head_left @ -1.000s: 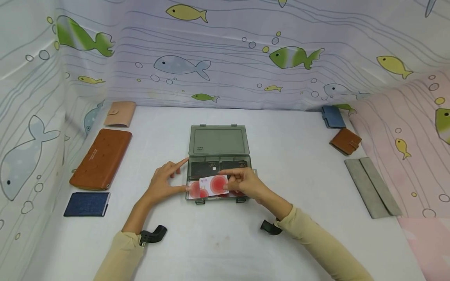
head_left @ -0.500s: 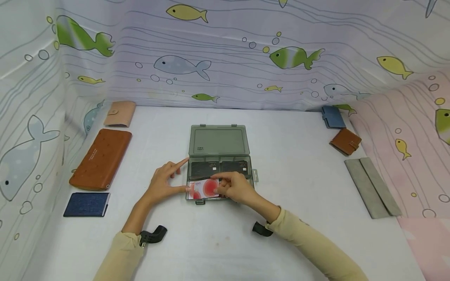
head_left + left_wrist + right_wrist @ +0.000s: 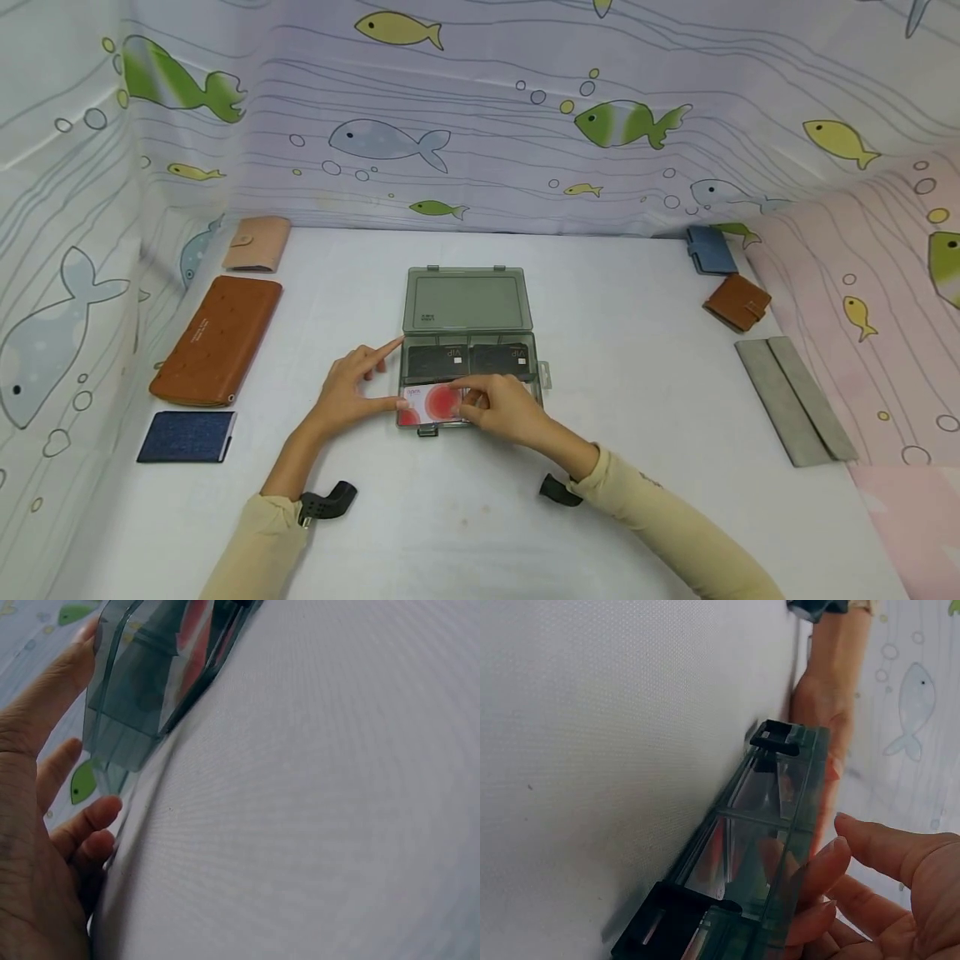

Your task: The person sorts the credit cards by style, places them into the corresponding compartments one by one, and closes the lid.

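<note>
A clear grey-green plastic card box (image 3: pixel 468 302) lies with its lid raised in the head view. Black VIP cards (image 3: pixel 437 363) fill its rear compartments. In the front left compartment lies a white card with red circles (image 3: pixel 441 403). My right hand (image 3: pixel 510 408) has thumb and forefinger curled at this card's right end; its fingers reach over the rim (image 3: pixel 810 847) in the right wrist view. Along the box's left side my left hand (image 3: pixel 348 390) spreads straight fingers. Its forefinger touches the rear corner and its thumb the front left edge. My right hand hides the front right compartment.
On the left lie a pink wallet (image 3: pixel 257 244), a long brown wallet (image 3: pixel 217 340) and a dark blue one (image 3: pixel 187 437). To the right are a blue wallet (image 3: pixel 711 250), a small brown wallet (image 3: pixel 737 302) and a grey folded case (image 3: pixel 795 402).
My right hand has carried the red-circled card left and down into the front left compartment, then shifted it slightly further left. My left hand has stayed in place.
</note>
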`<state>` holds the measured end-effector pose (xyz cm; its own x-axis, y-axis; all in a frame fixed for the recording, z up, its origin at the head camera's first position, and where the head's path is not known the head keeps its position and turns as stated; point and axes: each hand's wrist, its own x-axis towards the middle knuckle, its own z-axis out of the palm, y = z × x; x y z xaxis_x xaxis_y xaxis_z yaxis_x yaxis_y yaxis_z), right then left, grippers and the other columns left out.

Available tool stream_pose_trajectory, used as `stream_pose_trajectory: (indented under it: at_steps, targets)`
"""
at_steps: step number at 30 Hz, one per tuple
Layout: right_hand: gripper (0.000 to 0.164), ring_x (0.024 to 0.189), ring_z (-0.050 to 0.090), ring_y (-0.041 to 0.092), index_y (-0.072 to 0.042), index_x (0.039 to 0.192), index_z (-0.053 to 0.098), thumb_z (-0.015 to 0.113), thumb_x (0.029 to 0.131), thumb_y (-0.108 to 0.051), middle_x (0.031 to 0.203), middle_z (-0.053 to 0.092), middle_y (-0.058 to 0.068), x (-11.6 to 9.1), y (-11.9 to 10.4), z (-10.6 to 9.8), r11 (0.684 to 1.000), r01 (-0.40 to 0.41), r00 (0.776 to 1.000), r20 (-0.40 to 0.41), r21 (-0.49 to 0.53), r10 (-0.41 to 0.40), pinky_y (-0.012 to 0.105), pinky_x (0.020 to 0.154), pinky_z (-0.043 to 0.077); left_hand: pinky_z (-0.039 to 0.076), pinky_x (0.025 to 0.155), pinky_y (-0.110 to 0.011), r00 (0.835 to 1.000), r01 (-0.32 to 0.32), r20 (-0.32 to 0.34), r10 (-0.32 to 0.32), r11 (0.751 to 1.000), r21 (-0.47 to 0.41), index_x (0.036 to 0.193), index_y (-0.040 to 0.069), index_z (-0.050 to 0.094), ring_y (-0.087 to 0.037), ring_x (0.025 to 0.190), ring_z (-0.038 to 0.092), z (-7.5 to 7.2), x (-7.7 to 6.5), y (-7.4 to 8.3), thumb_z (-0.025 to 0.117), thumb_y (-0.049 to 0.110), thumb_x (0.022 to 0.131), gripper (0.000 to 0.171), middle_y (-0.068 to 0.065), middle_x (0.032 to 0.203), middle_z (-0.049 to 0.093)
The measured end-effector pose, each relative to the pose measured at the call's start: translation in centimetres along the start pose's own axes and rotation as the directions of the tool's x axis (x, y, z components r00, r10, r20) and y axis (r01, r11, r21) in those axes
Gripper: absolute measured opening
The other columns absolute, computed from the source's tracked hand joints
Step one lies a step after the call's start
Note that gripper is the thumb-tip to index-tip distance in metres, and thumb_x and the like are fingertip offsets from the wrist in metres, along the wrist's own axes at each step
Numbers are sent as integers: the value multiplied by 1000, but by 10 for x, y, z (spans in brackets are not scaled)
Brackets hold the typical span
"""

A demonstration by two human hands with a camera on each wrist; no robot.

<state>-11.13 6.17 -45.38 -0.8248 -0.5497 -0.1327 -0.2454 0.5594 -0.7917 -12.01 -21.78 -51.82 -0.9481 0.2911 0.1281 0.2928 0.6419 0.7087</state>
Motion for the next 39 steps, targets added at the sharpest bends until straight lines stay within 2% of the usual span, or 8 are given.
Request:
stream_pose_trajectory:
  at_steps: [7, 11, 16, 21, 25, 30, 36, 39]
  targets:
    - [30, 57, 52, 7, -3, 120, 70, 68, 91, -9, 82, 71, 2, -5, -1, -12, 1000, -11, 1000, -18, 29, 12, 22, 52, 41, 25, 85, -43, 1000, -2, -2, 2, 1000, -9, 150, 28, 46, -13, 80, 36, -1, -1, 1, 89, 37, 69, 92, 0, 93, 47]
    - [31, 57, 51, 8, -1, 120, 69, 70, 92, -15, 79, 69, 2, -4, 5, -30, 999, -9, 996, -91, 51, 14, 23, 52, 41, 28, 81, -38, 1000, 18, 0, -18, 994, -111, 151, 22, 44, -16, 81, 37, -5, 1, 5, 88, 27, 73, 89, -5, 96, 49]
    - [36, 58, 49, 10, 3, 121, 68, 71, 92, -18, 79, 68, 7, 9, 23, -62, 1000, -14, 963, -270, 23, 20, 23, 53, 40, 35, 72, -27, 984, 168, -9, -176, 951, -259, 152, 13, 41, -15, 81, 39, -12, 17, 14, 74, 25, 90, 71, -10, 106, 50]
    - [40, 63, 55, 23, 3, 124, 66, 68, 94, -23, 84, 69, 19, 29, 51, -91, 984, -158, 897, -405, 76, 176, 25, 52, 36, 42, 63, -24, 933, 343, -26, -358, 909, -235, 146, 4, 48, -12, 76, 48, -13, 47, 21, 55, 42, 101, 60, -15, 113, 58]
    - [45, 79, 60, 29, 0, 125, 67, 65, 96, -33, 92, 69, 19, 43, 68, -101, 919, -321, 854, -349, 227, 385, 26, 61, 41, 44, 69, -27, 887, 443, -32, -460, 870, -218, 139, 0, 55, -17, 82, 53, -10, 67, 21, 50, 43, 103, 57, -19, 113, 63]
    - [45, 76, 49, 16, 2, 118, 69, 63, 97, -37, 82, 58, 3, 52, 75, -104, 825, -459, 825, -185, 330, 533, 29, 74, 42, 42, 71, -26, 866, 485, -1, -500, 841, -241, 134, -2, 60, -17, 85, 52, -6, 79, 20, 47, 40, 104, 53, -14, 104, 62]
    - [48, 60, 41, 10, 3, 108, 70, 59, 98, -42, 65, 50, -4, 50, 73, -107, 771, -442, 824, -133, 458, 551, 31, 71, 37, 34, 52, -22, 856, 487, 43, -515, 775, -403, 118, -4, 63, -6, 55, 36, -10, 84, 29, 45, 52, 102, 61, 3, 68, 45]
    - [59, 58, 43, 7, 2, 115, 69, 54, 98, -53, 66, 52, -5, 45, 71, -111, 755, -399, 830, -144, 520, 538, 30, 72, 41, 33, 52, -19, 855, 462, 33, -518, 731, -502, 120, -4, 62, -3, 53, 33, -14, 84, 39, 45, 54, 101, 64, 7, 69, 44]
